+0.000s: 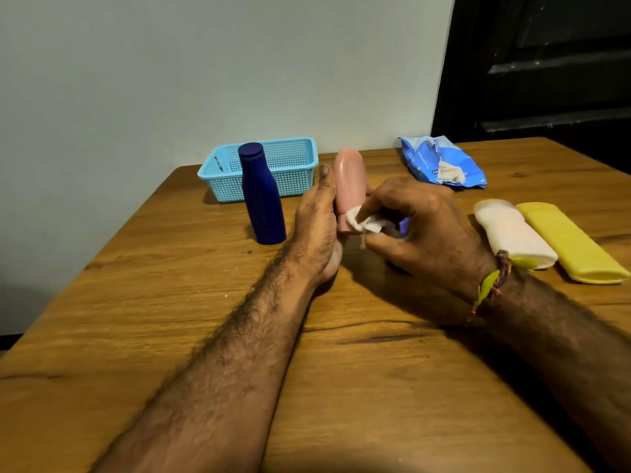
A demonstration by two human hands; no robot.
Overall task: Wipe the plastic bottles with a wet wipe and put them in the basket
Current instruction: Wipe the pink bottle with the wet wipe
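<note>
1. Held the pink bottle [349, 186] up off the wooden counter [170, 302], cap end down, a bit tilted.
2. Left hand [319, 230] pressed flat against the left side of the pink bottle, fingers straight and pointing up along it.
3. Right hand [420, 230] curled round a small white wet wipe [362, 224], pinching it with thumb and fingers.
4. Pushed the wet wipe onto the low part of the pink bottle, near the cap.
5. Stood tall just left of the hands: a dark blue bottle [261, 196], upright on the counter, cap on top.
6. Sat behind the dark blue bottle, close to the wall [205, 63]: a light blue basket [297, 175] with lots of little holes. Hard to tell about the small dark thing inside, by the left side.
7. Lay flat on the right side of the counter, side by side and touching: a white bottle [512, 233] and a yellow bottle [570, 244].
8. Lay at the back of the counter, right of the basket: a blue wipe pack [440, 162], torn open, with white wipes showing in the gap.
9. Tied round the right wrist: a thread band [491, 288] with yellow and red bits.
10. Peeked out behind the right hand: a little bit of something blue, too hidden to name.
</note>
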